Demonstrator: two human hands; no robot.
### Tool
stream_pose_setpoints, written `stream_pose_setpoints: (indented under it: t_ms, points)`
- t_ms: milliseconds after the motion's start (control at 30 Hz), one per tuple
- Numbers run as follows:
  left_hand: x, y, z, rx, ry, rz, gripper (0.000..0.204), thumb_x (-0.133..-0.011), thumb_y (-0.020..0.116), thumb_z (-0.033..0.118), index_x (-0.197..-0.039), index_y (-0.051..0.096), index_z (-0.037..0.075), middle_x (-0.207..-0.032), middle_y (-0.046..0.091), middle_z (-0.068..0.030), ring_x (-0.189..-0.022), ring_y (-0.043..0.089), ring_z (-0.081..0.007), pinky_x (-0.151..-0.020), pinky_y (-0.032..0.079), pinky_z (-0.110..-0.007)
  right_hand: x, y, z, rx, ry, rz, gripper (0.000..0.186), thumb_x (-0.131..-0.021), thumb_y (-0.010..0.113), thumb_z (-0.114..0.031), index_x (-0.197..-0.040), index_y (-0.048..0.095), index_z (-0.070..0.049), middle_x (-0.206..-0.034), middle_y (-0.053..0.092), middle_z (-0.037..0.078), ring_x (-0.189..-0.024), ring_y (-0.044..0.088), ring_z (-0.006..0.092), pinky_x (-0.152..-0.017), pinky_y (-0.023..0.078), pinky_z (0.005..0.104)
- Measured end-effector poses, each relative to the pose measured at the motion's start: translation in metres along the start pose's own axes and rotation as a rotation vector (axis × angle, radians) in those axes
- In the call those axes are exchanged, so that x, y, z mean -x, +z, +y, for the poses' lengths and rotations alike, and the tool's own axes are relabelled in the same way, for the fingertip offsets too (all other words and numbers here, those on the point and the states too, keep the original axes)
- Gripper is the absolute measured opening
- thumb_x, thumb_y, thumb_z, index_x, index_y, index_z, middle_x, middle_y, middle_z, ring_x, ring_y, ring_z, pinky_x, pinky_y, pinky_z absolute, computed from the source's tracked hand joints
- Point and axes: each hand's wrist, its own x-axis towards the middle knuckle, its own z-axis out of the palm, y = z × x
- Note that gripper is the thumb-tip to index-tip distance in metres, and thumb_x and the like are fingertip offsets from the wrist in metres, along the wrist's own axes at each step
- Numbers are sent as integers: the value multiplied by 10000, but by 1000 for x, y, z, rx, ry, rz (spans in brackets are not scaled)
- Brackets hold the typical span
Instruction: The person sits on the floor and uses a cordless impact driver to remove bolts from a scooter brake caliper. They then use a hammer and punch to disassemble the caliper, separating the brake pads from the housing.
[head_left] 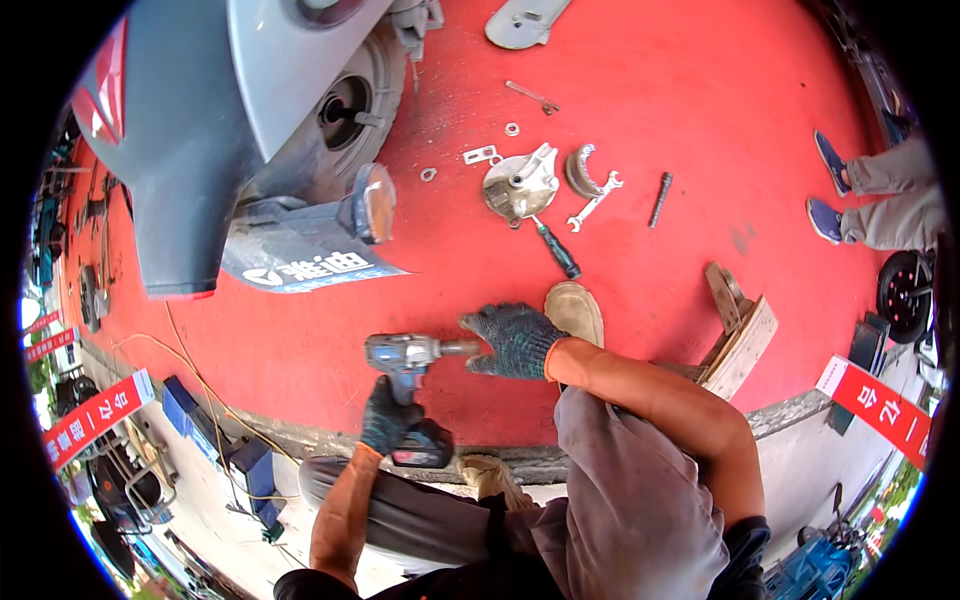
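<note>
Near the centre of the frame, slightly left and low, a blue-and-grey cordless power tool [408, 358] points right above a red floor [660, 320]. The gloved left hand [388, 420] is wrapped around its grip. The gloved right hand [517, 342] is partly spread beside the tool's nose; whether they touch is unclear. Upper centre, a round metal cover [518, 185] lies near a curved metal part [579, 172], a wrench [595, 202] and a screwdriver [557, 250]. A grey scooter [190, 150] fills the upper left; a wooden stool [742, 348] sits right of centre.
</note>
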Motion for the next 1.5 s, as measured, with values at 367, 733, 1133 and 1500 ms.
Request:
stream_pose_setpoints:
  t_ms: [367,733,1133,1500]
  points:
    - [-12,-20,41,366,-121,129,465,-716,809,9,-1107,562,58,-934,621,-25,-793,598,-129,-686,551,-324,16,-2,100,280,-230,11,202,-1016,572,-312,-1153,698,-234,-1286,649,14,-995,708,247,-907,552,535]
    - [-17,7,9,33,-59,54,492,-671,849,88,-1068,561,44,-886,637,-50,-803,609,-147,-698,549,-357,-68,-73,19,-13,132,377,386,-981,629,-321,-1303,593,-112,-974,708,112,-979,698,292,-993,494,510]
    - [-27,40,100,438,-72,-271,573,-727,834,-56,-1218,561,56,-978,647,-4,-859,634,-107,-766,576,-309,82,-85,257,-239,767,1101,503,-894,794,-296,-1311,629,-67,-1101,715,134,-995,689,230,-891,548,360]
    - [-41,84,132,1316,-112,-396,379,-904,746,155,-1225,581,39,-987,683,-139,-829,707,-317,-763,600,-479,66,-70,315,-851,991,912,335,-978,592,-330,-1142,645,-43,-732,560,19,-571,555,151,-474,514,342]
